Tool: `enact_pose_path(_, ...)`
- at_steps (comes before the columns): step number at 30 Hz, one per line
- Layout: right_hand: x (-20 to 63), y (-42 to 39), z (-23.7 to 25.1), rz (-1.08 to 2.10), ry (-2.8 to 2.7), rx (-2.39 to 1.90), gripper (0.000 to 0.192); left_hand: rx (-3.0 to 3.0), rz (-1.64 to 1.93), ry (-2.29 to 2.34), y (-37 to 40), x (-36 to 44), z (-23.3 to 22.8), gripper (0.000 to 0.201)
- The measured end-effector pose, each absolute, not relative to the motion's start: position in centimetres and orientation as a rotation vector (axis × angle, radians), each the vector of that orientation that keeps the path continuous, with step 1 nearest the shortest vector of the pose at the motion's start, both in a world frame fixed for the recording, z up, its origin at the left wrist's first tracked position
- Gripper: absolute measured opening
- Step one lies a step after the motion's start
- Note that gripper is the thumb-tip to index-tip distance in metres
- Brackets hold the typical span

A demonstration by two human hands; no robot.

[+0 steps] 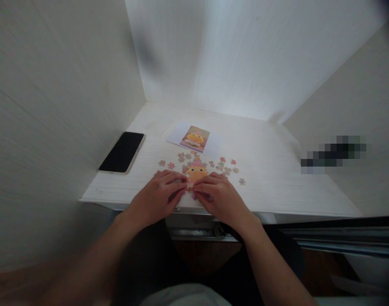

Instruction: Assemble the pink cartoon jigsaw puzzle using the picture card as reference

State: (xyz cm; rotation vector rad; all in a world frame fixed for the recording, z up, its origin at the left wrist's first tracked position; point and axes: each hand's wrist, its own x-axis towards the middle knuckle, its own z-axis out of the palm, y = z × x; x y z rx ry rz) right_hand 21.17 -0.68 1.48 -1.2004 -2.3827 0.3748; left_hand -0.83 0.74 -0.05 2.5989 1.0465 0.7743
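Note:
A partly joined jigsaw puzzle (197, 171) lies near the front edge of the table, showing a yellow, round-eyed figure with a pink top. At its lower left, my left hand (161, 191) is closed, thumb and fingers pinching at the puzzle's lower edge. Opposite it, my right hand (221, 195) pinches the same edge from the right. Small puzzle pieces (190, 187) show between the two sets of fingertips; the exact grip is partly hidden by the fingers. Several loose pieces are scattered around, among them a pink piece (171, 165) and a bluish piece (242, 181).
Behind the puzzle, a printed picture (195, 139) of the same figure rests on white paper (175, 132). A phone (122, 152) with a dark screen lies at the left. White panels enclose the white table (277, 182) on three sides. A pixelated patch covers part of the right panel.

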Motion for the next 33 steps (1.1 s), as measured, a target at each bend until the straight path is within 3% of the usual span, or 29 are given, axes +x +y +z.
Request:
enact_pose_path(14,21.2,-1.0,0.9,0.49,-2.18,-1.318,0.015,2.53,0.845,1.07,0.7,-0.8,-0.5,0.021)
enact_pose_path(27,18.6,-4.1,-1.0,0.133,-1.914,-1.477,0.01,2.543,0.834,1.09,0.9,-0.8,-0.6,0.021)
enact_pose_path(33,17.2,-5.1,-1.5,0.101,-1.817,-1.62,0.022,2.532,0.795,1.133,0.8,-0.8,-0.6,0.023)
